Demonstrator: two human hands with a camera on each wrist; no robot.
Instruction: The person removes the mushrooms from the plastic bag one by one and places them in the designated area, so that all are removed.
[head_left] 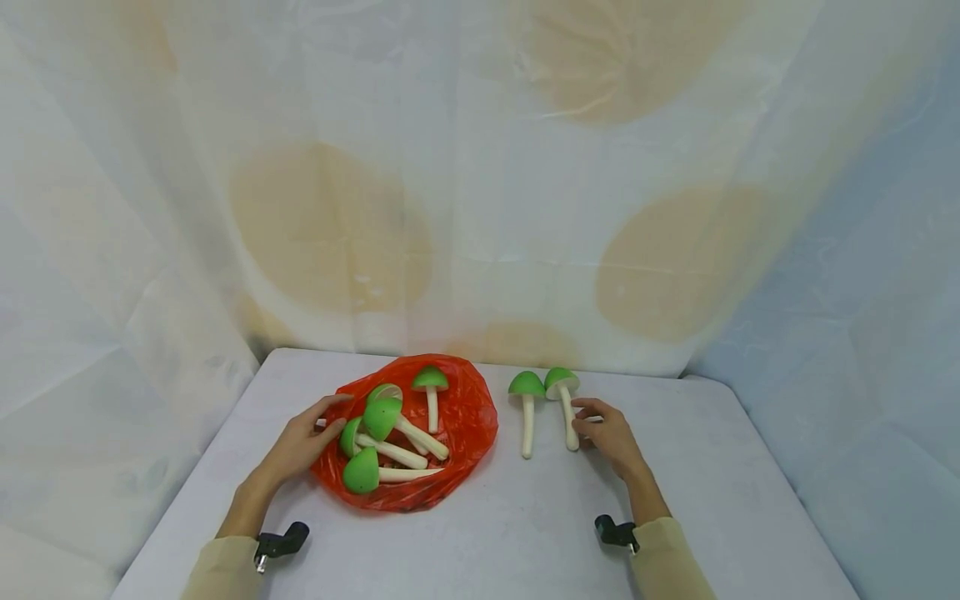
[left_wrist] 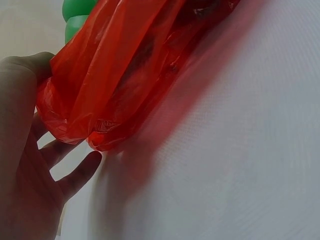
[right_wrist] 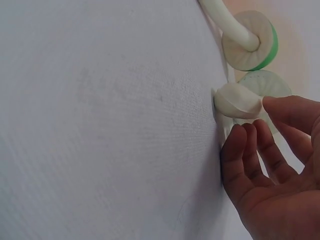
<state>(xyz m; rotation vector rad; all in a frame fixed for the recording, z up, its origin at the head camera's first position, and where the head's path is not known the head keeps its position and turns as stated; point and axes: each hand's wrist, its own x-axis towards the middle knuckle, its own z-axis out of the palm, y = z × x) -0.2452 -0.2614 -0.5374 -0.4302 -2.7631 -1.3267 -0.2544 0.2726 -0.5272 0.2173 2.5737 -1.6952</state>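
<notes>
On the white tabletop [head_left: 525, 517], my left hand [head_left: 300, 446] is resting against the near-left edge of the red plastic bag [head_left: 465, 417], its fingers [left_wrist: 75, 172] lying nearly straight and spread beside the crumpled plastic while the thumb [left_wrist: 25, 70] is touching the bag's rim; nothing is being gripped. Inside the open bag, five green-capped toy mushrooms [head_left: 382, 421] are lying in a loose heap, stems pointing toward me and to the right. Just right of the bag, two more mushrooms are lying side by side, caps away from me: the left one [head_left: 527, 412] is lying apart from my hand, and the right one [head_left: 566, 404] is lying just beside my right hand [head_left: 611, 433]. That hand's fingers [right_wrist: 250, 150] are loosely curved, their tips touching this mushroom's white stem [right_wrist: 237, 102] without closing round it.
</notes>
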